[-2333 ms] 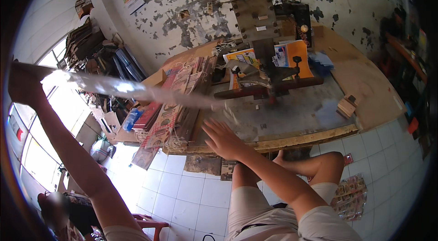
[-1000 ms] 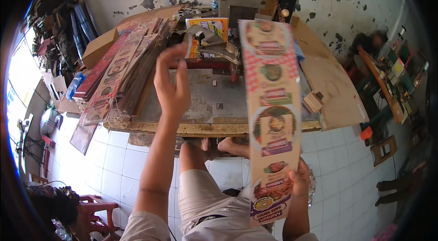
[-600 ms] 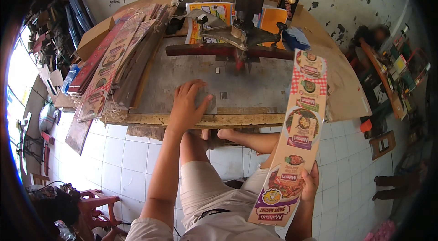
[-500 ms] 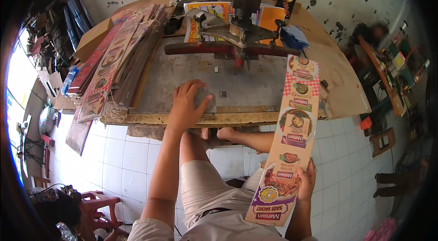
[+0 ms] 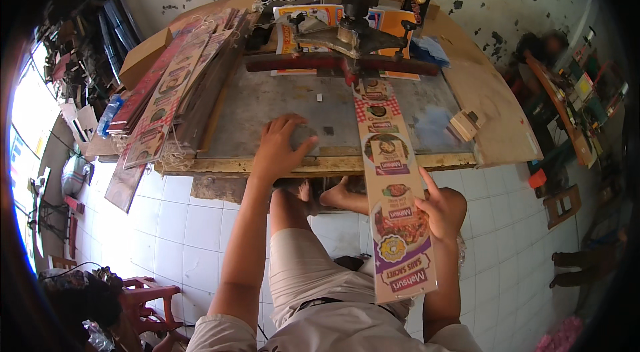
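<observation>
A long, narrow printed card strip with food pictures and a red checked band reaches from near my lap over the table's front edge. Its far end is at the foot of the press's red crossbar, above the grey metal plate. My right hand grips the strip's right edge, index finger stretched along it. My left hand rests at the front of the plate, fingers spread and thumb apart, holding nothing. Beyond the strip stands the press, its metal arms spreading sideways over the plate.
On the left lie piled printed strips with strings, beside a cardboard box. A small wooden block sits right of the plate. A red plastic stool stands on the tiled floor at lower left. Another person is far right.
My right hand has brought the strip leftward and forward, so its far end now lies over the plate by the press. The wooden block is uncovered. My left hand stays on the plate.
</observation>
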Demonstrator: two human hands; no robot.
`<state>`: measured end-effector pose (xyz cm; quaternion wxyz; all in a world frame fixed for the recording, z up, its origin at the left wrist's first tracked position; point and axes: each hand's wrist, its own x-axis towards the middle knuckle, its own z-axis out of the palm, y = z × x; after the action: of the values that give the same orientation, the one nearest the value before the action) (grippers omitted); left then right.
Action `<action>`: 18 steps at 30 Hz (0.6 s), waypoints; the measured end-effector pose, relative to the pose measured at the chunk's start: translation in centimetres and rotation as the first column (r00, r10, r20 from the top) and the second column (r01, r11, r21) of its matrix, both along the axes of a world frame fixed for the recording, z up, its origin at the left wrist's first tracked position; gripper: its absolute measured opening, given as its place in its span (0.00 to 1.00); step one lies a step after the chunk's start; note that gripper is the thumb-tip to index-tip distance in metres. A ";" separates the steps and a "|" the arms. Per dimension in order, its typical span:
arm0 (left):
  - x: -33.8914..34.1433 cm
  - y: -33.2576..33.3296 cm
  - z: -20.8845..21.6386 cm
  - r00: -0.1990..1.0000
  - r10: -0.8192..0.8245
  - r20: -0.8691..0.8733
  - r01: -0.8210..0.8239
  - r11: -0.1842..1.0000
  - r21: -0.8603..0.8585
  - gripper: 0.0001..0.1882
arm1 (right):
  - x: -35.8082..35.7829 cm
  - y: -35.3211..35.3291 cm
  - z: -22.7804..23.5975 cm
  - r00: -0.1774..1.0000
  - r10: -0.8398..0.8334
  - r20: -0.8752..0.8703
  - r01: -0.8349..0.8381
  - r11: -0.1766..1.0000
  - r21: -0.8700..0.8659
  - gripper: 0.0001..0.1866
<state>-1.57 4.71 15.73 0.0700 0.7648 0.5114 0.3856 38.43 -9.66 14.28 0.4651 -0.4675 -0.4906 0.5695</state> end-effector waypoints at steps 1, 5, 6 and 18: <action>-0.1 -0.1 0.1 1.000 0.002 -0.009 -0.002 1.000 -0.001 0.26 | -1.1 0.4 1.2 0.999 0.027 0.037 -0.027 0.999 -0.020 0.48; 0.3 0.0 0.2 1.000 -0.022 -0.010 0.022 1.000 0.003 0.29 | -4.5 1.1 -1.5 0.961 0.073 -0.267 -0.068 0.997 0.028 0.48; 0.3 0.1 0.3 0.999 -0.033 -0.007 0.033 0.999 0.004 0.29 | -5.2 0.6 -1.7 0.967 0.071 -0.244 -0.067 0.997 0.027 0.48; 2.7 2.0 0.1 0.981 -0.168 -0.095 0.159 0.983 -0.092 0.39 | -7.1 -1.0 -0.8 0.980 0.083 -0.180 -0.089 0.996 -0.030 0.49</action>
<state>1.10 6.75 15.83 0.1073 0.8194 0.4653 0.3170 31.32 -10.64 13.52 0.4731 -0.4018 -0.4558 0.6380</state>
